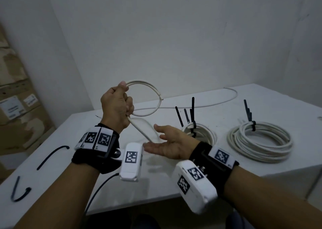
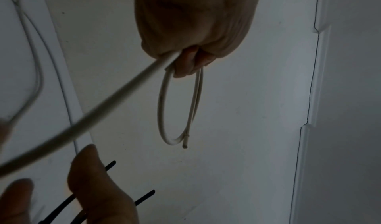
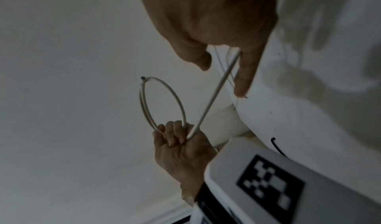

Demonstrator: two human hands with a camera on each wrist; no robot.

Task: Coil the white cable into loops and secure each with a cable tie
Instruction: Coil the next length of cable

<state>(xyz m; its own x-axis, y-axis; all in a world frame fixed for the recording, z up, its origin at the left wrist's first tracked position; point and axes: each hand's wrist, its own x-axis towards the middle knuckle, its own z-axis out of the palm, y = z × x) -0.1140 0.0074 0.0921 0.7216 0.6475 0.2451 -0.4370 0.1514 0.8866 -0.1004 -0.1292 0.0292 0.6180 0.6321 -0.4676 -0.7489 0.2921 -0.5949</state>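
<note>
My left hand (image 1: pixel 120 101) is raised above the table and grips a small loop of the white cable (image 1: pixel 148 98), whose cut end (image 2: pixel 185 144) hangs free. From that fist one strand (image 3: pixel 214 93) slants down to my right hand (image 1: pixel 163 141). It lies palm up with straight fingers (image 3: pixel 245 77), and the strand passes between its thumb and forefinger without being gripped. The rest of the cable (image 1: pixel 217 101) trails across the table toward the wall. Two black cable ties (image 1: pixel 52 154) lie loose on the table at the left.
Two finished white coils with black ties stand at the right, one (image 1: pixel 205 133) just behind my right hand, a larger one (image 1: pixel 261 141) further right. Cardboard boxes (image 1: pixel 15 98) are stacked at the far left. The white table (image 1: pixel 174 185) meets the wall behind.
</note>
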